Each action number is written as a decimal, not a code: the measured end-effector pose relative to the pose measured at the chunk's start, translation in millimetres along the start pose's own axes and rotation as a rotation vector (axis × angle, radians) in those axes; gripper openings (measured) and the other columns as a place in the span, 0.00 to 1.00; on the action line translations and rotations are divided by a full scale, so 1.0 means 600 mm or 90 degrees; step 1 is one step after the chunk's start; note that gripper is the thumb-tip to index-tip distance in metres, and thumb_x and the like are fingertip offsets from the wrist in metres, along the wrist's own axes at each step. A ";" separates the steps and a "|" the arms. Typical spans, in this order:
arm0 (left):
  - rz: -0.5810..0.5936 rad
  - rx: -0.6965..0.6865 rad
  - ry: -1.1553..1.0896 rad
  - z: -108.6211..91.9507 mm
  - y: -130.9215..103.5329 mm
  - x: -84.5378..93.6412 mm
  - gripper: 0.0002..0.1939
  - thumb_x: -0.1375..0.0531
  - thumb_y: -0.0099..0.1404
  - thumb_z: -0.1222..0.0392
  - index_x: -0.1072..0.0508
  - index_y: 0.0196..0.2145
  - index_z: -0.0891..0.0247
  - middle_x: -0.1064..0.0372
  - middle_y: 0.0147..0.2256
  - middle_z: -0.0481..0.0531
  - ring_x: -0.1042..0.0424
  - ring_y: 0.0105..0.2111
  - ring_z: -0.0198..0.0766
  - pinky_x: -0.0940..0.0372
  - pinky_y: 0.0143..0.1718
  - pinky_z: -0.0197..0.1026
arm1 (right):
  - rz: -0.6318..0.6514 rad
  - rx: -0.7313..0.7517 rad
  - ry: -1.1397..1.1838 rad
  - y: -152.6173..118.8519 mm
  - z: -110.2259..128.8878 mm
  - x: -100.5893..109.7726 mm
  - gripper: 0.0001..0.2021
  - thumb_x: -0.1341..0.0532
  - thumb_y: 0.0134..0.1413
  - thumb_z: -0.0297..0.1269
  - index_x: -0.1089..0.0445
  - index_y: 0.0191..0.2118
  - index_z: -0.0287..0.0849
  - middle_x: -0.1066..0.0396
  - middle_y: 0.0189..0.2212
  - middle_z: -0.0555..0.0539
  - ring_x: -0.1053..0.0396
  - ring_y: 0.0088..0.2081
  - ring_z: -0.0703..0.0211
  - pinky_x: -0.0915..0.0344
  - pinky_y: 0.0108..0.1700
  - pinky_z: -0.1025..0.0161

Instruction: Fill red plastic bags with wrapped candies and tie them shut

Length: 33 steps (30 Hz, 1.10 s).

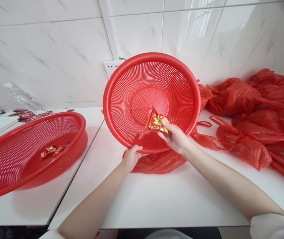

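Note:
A red perforated plastic basket [151, 58] is tilted toward me in the middle of the view. My left hand [132, 158] grips its lower rim, thumb over the edge. Inside the basket's mouth, my right hand [173, 134] pinches small red and gold wrapped packets [156, 122]; how many is unclear. A thin red plastic bag [159, 164] lies under the basket's lower edge on the white table [161, 196].
On the left stands a second red basket [82, 127] with several small packets [53, 150] in it. Filled red plastic bags [256, 126] pile up at right. A clear bottle [24, 96] and more packets [27, 115] are at back left. A socket strip [110, 67] sits by the wall.

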State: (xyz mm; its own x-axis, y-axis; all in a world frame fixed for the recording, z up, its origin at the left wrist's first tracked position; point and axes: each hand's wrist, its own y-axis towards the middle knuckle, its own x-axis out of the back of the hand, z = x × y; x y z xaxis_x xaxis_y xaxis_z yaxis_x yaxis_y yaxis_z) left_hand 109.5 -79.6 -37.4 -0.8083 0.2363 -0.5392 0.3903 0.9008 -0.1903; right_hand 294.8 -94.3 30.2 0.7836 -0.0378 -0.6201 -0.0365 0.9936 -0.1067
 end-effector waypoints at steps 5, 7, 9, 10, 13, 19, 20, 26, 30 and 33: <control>-0.002 -0.001 -0.001 0.001 -0.001 -0.001 0.19 0.41 0.50 0.67 0.25 0.42 0.69 0.23 0.40 0.57 0.29 0.50 0.54 0.34 0.52 0.57 | 0.053 0.001 0.042 -0.006 -0.002 -0.004 0.13 0.30 0.43 0.31 0.26 0.38 0.41 0.23 0.34 0.52 0.25 0.32 0.66 0.26 0.33 0.75; -0.002 0.004 0.002 0.001 -0.001 -0.001 0.20 0.41 0.50 0.66 0.26 0.43 0.70 0.23 0.40 0.57 0.29 0.50 0.54 0.34 0.51 0.57 | 0.059 0.014 0.056 -0.007 -0.003 -0.005 0.14 0.30 0.42 0.29 0.27 0.38 0.42 0.23 0.36 0.52 0.24 0.34 0.65 0.26 0.34 0.75; -0.002 0.006 0.004 0.000 -0.001 -0.002 0.21 0.41 0.50 0.66 0.26 0.44 0.70 0.23 0.40 0.57 0.29 0.50 0.54 0.34 0.51 0.57 | 0.069 0.020 0.048 -0.007 -0.003 -0.005 0.12 0.32 0.47 0.33 0.28 0.40 0.43 0.23 0.37 0.51 0.24 0.36 0.63 0.25 0.35 0.72; -0.004 0.005 0.004 0.000 -0.001 -0.003 0.22 0.41 0.50 0.66 0.26 0.44 0.69 0.23 0.39 0.57 0.29 0.50 0.54 0.33 0.51 0.57 | 0.077 0.013 0.031 -0.006 -0.004 -0.005 0.10 0.34 0.51 0.37 0.28 0.41 0.43 0.23 0.36 0.50 0.24 0.36 0.62 0.25 0.34 0.71; -0.011 0.001 0.004 -0.001 -0.002 -0.004 0.21 0.41 0.49 0.66 0.26 0.44 0.69 0.22 0.38 0.56 0.29 0.50 0.54 0.34 0.51 0.57 | 0.061 -0.042 -0.029 -0.003 -0.006 -0.005 0.20 0.44 0.58 0.55 0.29 0.36 0.40 0.25 0.27 0.47 0.25 0.26 0.61 0.30 0.21 0.70; -0.009 0.004 0.000 -0.001 -0.001 -0.004 0.15 0.41 0.49 0.65 0.24 0.36 0.69 0.22 0.38 0.57 0.28 0.49 0.55 0.34 0.51 0.58 | 0.012 -0.058 -0.072 -0.004 -0.012 -0.009 0.28 0.44 0.50 0.64 0.39 0.21 0.40 0.39 0.12 0.54 0.48 0.09 0.73 0.61 0.08 0.75; -0.010 0.004 0.001 -0.001 -0.001 -0.004 0.14 0.41 0.48 0.65 0.23 0.35 0.69 0.22 0.37 0.57 0.28 0.49 0.55 0.34 0.51 0.57 | 0.019 -0.042 -0.087 -0.005 -0.013 -0.009 0.27 0.42 0.50 0.63 0.38 0.21 0.40 0.39 0.12 0.54 0.49 0.09 0.74 0.61 0.09 0.75; -0.024 -0.011 0.019 -0.004 -0.001 -0.002 0.19 0.41 0.49 0.66 0.24 0.41 0.68 0.23 0.40 0.57 0.26 0.46 0.53 0.32 0.48 0.56 | 0.018 0.041 -0.188 -0.006 -0.018 -0.004 0.25 0.40 0.50 0.59 0.36 0.21 0.39 0.38 0.11 0.54 0.44 0.11 0.71 0.56 0.10 0.74; -0.023 -0.022 0.019 -0.008 0.000 -0.001 0.19 0.41 0.50 0.65 0.25 0.41 0.69 0.23 0.40 0.58 0.26 0.45 0.53 0.32 0.47 0.56 | 0.040 0.049 -0.237 -0.007 -0.019 -0.002 0.26 0.44 0.53 0.60 0.35 0.20 0.40 0.38 0.10 0.52 0.44 0.10 0.68 0.53 0.10 0.71; -0.019 -0.032 0.017 -0.013 0.003 0.002 0.17 0.41 0.50 0.65 0.25 0.40 0.69 0.23 0.39 0.58 0.25 0.43 0.52 0.32 0.47 0.56 | 0.036 0.030 -0.254 -0.008 -0.016 -0.004 0.24 0.44 0.51 0.59 0.35 0.20 0.41 0.37 0.11 0.51 0.43 0.11 0.66 0.48 0.13 0.68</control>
State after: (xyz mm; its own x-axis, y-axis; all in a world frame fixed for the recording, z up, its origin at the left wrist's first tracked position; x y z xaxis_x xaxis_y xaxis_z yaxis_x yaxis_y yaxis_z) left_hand 105.8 -74.9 -31.8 -0.8313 0.2184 -0.5112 0.3441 0.9244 -0.1647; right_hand 287.0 -100.0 24.6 0.9606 0.0519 -0.2731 -0.0651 0.9971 -0.0396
